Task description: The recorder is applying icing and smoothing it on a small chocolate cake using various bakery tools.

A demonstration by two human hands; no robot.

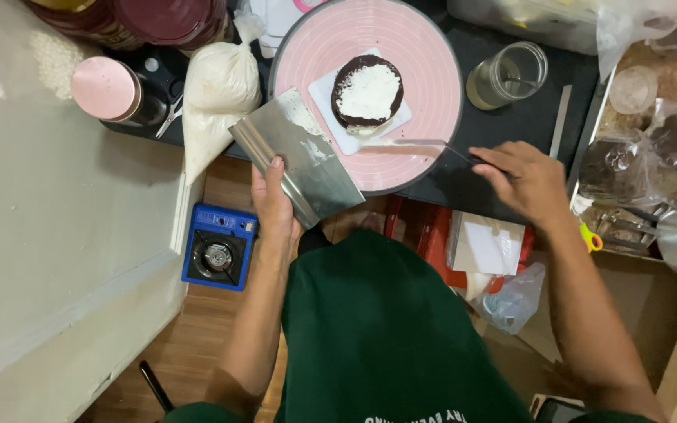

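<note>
The turntable (425,70) is pale pink with fine concentric rings and a dark rim. On it lies a white square card (331,110) under a dark brown, almost black cake (367,92) topped with white cream. The scraper (299,157) in the left hand (272,205) is shiny grey steel with white smears. The spatula (405,143) by the right hand (525,180) is silver. The counter (511,125) is black. The piping bag (217,94) on the left is creamy white; the jar lid (105,88) beside it is pink. The glass (507,74) on the right is clear with a yellowish tint. The stove (219,247) near the floor is blue. The apron (385,345) is dark green.
</note>
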